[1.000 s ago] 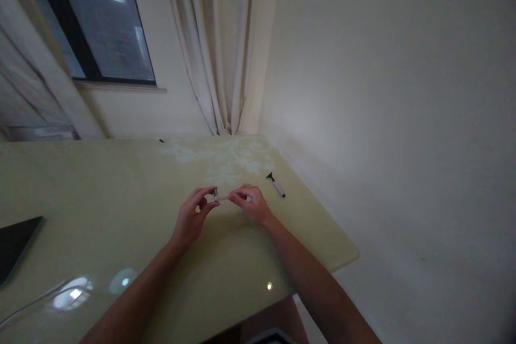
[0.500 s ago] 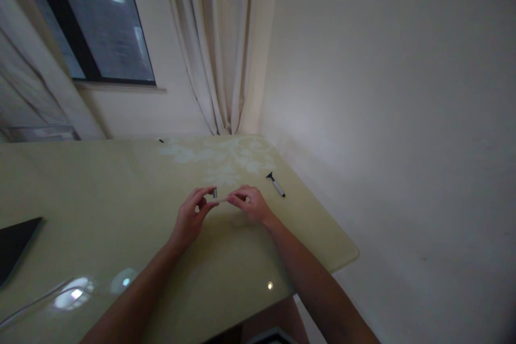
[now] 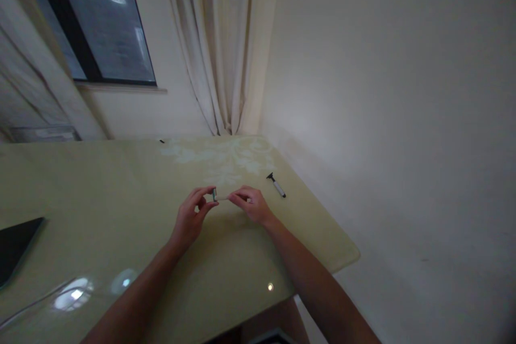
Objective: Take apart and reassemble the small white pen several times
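Note:
My left hand point(image 3: 192, 215) pinches a small, flat, dark-greenish piece point(image 3: 214, 194) upright between thumb and fingertips; it looks like a razor head, but is too small to be sure. My right hand point(image 3: 250, 204) is closed on a thin pale stick point(image 3: 223, 198) that points left. The stick's far end meets the lower part of the piece, between the left thumb and fingers. Both hands are just above the table. Beyond my right hand lies a razor point(image 3: 277, 186) with a grey handle and a black T-shaped top.
The pale yellow glossy table point(image 3: 121, 188) meets the wall point(image 3: 382, 118) on the right. A dark flat panel point(image 3: 18, 244) lies at the left edge, with a cable point(image 3: 34, 303) nearer me. A tiny black item point(image 3: 162, 141) lies at the back edge, near the curtain point(image 3: 226, 54).
My right hand has shifted slightly right, and more of the stick shows between the hands. The stick's tip now sits against the piece's lower part. My left hand stays nearly still.

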Demonstrator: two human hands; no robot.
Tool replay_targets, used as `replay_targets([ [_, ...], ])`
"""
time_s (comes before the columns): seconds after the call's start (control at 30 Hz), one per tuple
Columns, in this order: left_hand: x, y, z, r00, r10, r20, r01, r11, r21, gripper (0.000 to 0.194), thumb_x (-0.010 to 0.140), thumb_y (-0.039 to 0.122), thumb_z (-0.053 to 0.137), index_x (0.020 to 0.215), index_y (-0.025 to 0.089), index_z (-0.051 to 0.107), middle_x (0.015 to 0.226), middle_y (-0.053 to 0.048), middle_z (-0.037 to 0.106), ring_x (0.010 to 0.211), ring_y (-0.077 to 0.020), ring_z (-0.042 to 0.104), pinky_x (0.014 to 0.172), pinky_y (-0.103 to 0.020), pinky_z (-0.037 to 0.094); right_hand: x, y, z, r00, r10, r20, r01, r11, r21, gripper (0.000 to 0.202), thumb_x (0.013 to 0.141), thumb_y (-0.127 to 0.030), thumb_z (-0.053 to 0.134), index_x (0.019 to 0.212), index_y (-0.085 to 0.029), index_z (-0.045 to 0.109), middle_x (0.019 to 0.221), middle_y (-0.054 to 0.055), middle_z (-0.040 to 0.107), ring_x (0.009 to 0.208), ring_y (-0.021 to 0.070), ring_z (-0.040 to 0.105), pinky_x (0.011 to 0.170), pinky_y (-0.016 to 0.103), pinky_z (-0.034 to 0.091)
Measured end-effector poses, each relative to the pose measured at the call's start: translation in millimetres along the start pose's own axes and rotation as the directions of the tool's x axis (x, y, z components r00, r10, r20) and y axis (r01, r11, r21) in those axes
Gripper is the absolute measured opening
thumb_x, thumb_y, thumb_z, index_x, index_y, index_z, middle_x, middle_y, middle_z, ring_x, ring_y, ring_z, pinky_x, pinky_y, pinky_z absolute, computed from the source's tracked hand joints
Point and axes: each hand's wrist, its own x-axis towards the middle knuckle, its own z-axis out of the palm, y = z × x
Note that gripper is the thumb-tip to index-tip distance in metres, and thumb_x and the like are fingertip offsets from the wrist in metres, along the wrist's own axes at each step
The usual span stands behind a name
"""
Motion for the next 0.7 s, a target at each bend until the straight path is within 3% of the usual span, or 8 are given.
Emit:
replay_targets([
  [0.17, -0.7, -0.6, 0.1, 1.000, 0.007, -0.007, -0.007, 1.000, 0.002, 0.030, 0.093, 0.037, 0.069, 0.120, 0.023, 0.070, 0.093, -0.001, 0.064, 0.068, -0.0127, 0.055, 0.069, -0.027, 0.050, -0.5, -3.0, 0.5, 0.999, 0.004, -0.050, -0.006, 0.999, -0.046, 0.047, 0.098, -0.060, 0.061, 0.094, -0.018, 0.083, 0.076, 0.004, 0.068, 0.072, 0.0153, 0.057, 0.070, 0.027, 0.043],
  [0.3, -1.3, 0.1, -0.9, 1.000, 0.002, -0.007, -0.002, 1.000, 0.012, 0.031, 0.094, 0.038, 0.068, 0.122, 0.024, 0.069, 0.094, -0.001, 0.064, 0.068, -0.0127, 0.055, 0.070, -0.027, 0.050, -1.5, -2.2, 2.3, 1.000, -0.002, 0.013, 0.001, 1.000, 0.009, 0.049, 0.097, -0.062, 0.061, 0.095, -0.019, 0.083, 0.079, 0.004, 0.069, 0.072, 0.0148, 0.058, 0.069, 0.027, 0.043],
  [0.43, -1.0, 1.5, -1.9, 1.000, 0.006, -0.028, -0.005, 0.999, 0.033, 0.032, 0.094, 0.038, 0.068, 0.123, 0.024, 0.068, 0.094, -0.001, 0.063, 0.069, -0.0131, 0.055, 0.072, -0.028, 0.050, -1.7, -4.3, 2.5, 0.998, -0.016, -0.061, 0.013, 0.999, -0.046, 0.053, 0.098, -0.064, 0.058, 0.091, -0.018, 0.083, 0.074, 0.004, 0.066, 0.071, 0.0155, 0.057, 0.069, 0.027, 0.043],
  [0.57, -0.8, 2.7, -2.4, 0.999, 0.017, -0.031, -0.016, 0.999, 0.043, 0.032, 0.094, 0.038, 0.068, 0.123, 0.024, 0.068, 0.096, -0.002, 0.064, 0.069, -0.0133, 0.055, 0.072, -0.028, 0.051, -1.2, -6.6, 0.4, 0.999, -0.032, -0.005, 0.032, 0.999, -0.035, 0.053, 0.098, -0.065, 0.057, 0.093, -0.020, 0.082, 0.077, 0.004, 0.069, 0.072, 0.0155, 0.058, 0.071, 0.027, 0.044],
  [0.7, -1.4, 3.9, -2.0, 0.999, 0.031, -0.019, -0.030, 0.999, 0.032, 0.031, 0.094, 0.037, 0.068, 0.121, 0.023, 0.069, 0.094, -0.001, 0.063, 0.068, -0.0128, 0.055, 0.070, -0.027, 0.051, -0.3, -4.9, -0.1, 0.998, -0.010, -0.070, 0.004, 0.997, -0.075, 0.054, 0.098, -0.066, 0.056, 0.092, -0.019, 0.083, 0.075, 0.004, 0.068, 0.072, 0.0161, 0.057, 0.071, 0.028, 0.043],
])
